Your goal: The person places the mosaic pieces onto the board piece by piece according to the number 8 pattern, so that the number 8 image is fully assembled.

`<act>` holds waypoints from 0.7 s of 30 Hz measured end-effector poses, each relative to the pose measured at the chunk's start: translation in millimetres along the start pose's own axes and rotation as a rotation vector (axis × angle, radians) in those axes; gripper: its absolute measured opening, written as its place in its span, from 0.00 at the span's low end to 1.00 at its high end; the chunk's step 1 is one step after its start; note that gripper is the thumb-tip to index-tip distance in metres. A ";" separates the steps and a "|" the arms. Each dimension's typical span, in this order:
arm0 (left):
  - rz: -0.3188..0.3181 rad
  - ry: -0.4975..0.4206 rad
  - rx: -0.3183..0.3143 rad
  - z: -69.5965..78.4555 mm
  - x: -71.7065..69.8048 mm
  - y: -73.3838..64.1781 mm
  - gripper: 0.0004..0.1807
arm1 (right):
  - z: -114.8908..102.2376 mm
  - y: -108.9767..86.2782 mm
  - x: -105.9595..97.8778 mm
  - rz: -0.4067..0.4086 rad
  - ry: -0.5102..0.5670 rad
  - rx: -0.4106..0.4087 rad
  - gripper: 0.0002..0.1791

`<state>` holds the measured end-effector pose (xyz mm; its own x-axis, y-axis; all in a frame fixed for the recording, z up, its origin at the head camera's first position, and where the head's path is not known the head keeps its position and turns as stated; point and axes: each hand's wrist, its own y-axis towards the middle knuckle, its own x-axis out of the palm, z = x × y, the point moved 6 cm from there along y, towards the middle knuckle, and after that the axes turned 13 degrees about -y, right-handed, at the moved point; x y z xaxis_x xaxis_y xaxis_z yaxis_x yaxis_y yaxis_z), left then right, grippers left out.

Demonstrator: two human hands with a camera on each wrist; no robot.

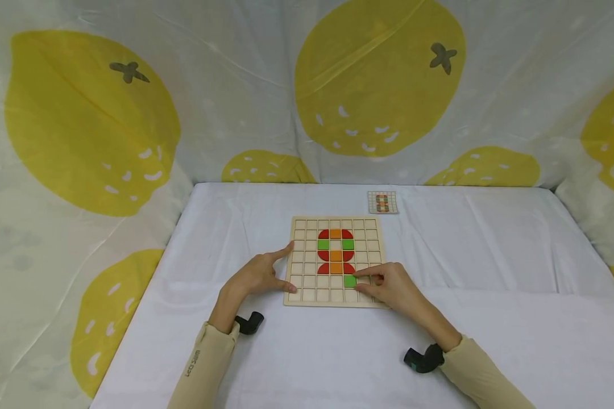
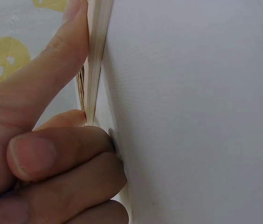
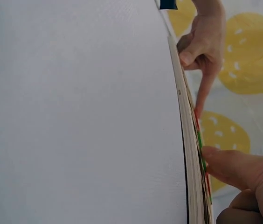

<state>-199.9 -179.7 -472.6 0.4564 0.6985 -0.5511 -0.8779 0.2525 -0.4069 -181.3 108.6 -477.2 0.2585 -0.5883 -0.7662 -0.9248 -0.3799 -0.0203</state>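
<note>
A square wooden grid board (image 1: 332, 304) lies on the white cloth. Red rounded tiles (image 1: 324, 268), orange squares (image 1: 335, 234) and green squares (image 1: 323, 244) form a pattern in its middle. Lower right of that pattern, a green square tile (image 1: 350, 281) is pinched between the thumb and index finger of my right hand (image 1: 391, 287), at the board's surface. My left hand (image 1: 256, 275) touches the board's left edge with thumb and index finger spread apart. In the left wrist view its other fingers are curled beside the wooden edge (image 2: 94, 60).
Behind the board, toward its right, lies a small card (image 1: 382, 202) printed with a similar coloured grid pattern. White cloth (image 1: 491, 244) covers the table. A curtain with yellow lemons (image 1: 378, 79) hangs behind it. Black wrist cameras (image 1: 423, 359) sit on both forearms.
</note>
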 end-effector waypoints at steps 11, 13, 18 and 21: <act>0.007 0.017 0.001 -2.6 -0.9 0.8 0.63 | 35.1 -26.7 -49.3 0.091 -0.039 0.081 0.14; 0.009 0.026 -0.004 -3.3 -1.4 0.9 0.63 | 44.2 -34.7 -56.2 0.105 -0.052 0.104 0.14; 0.000 0.016 0.005 -1.9 -1.5 0.1 0.63 | 63.8 -51.4 -61.9 0.115 -0.072 0.136 0.15; -0.011 0.008 0.018 -0.8 -1.1 0.2 0.63 | 73.3 -58.0 -59.7 0.099 -0.079 0.165 0.17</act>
<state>-200.5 -181.0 -472.7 0.4670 0.6900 -0.5529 -0.8753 0.2721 -0.3997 -163.6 218.1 -477.4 0.1479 -0.5567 -0.8174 -0.9794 -0.1973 -0.0428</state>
